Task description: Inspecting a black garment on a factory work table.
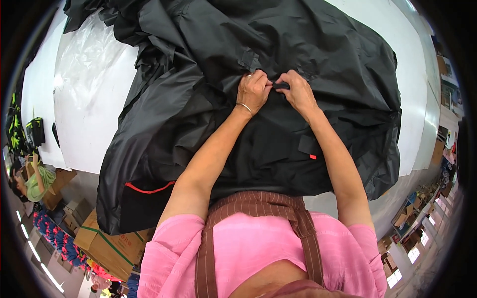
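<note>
A large black garment (348, 74) of smooth, shiny fabric is spread in folds over the white table (99, 144). My left hand (254, 92) is closed in a pinch on its fabric near the middle. Close beside it, my right hand (297, 93) pinches a small black fabric tab (281, 86) between thumb and fingers. The two sets of fingertips nearly meet. Just beyond my left hand lies a flat dark patch (250, 59). Nearer to me, the garment shows a small red tab (312, 157) and a curved red trim (149, 188).
Crumpled clear plastic (89, 54) lies on the table at the far left. A cardboard box (110, 243) with green straps stands below the table at lower left. Another person (39, 179) in green is at the left edge. Loaded shelves (412, 213) stand at the right.
</note>
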### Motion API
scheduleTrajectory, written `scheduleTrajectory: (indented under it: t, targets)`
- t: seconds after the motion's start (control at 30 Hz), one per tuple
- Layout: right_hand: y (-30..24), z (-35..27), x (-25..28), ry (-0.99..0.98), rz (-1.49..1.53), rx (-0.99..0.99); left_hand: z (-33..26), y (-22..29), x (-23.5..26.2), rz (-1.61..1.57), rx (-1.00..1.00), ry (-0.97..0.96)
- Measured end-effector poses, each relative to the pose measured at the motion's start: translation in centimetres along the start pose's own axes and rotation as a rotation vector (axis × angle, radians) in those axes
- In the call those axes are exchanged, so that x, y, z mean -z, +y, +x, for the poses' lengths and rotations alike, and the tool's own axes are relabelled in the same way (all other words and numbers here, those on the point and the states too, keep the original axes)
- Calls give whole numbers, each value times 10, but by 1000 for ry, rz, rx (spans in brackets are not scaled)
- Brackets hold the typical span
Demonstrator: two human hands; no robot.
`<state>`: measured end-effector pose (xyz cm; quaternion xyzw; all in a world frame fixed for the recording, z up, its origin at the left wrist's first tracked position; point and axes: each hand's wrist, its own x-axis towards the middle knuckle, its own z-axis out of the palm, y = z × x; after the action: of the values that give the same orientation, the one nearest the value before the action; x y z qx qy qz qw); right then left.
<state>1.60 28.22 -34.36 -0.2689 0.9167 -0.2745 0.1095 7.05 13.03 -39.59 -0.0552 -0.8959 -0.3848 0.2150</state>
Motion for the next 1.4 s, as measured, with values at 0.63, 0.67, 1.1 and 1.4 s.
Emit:
scheduleTrajectory:
  t: [0.63, 0.67, 1.1, 1.4]
  targets:
    - [11, -84, 51, -20, 48, -443, 8, 3, -1, 129, 7, -13]
    - [14, -92, 52, 19, 216, -685, 9, 6, 0, 157, 28, -77]
    - [65, -96, 34, 130, 708, -558, -57, 145, -17, 76, 530, -566]
    - [48, -68, 55, -349, -112, -310, -23, 155, -45, 316, 655, -747]
